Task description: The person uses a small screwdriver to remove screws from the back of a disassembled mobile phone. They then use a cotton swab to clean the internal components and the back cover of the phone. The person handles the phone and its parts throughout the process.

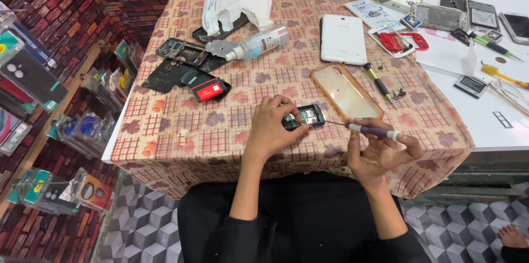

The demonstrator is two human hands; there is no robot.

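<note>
Left hand (274,121) is pinning the small opened phone (304,116) flat on the patterned tablecloth (165,131), fingers pressing its edges; right hand (380,150) is pinching a purple-handled screwdriver (370,129), tip entering the phone. I am judging the phone light, rigid, fragile inside: best gripped by its rim.
</note>
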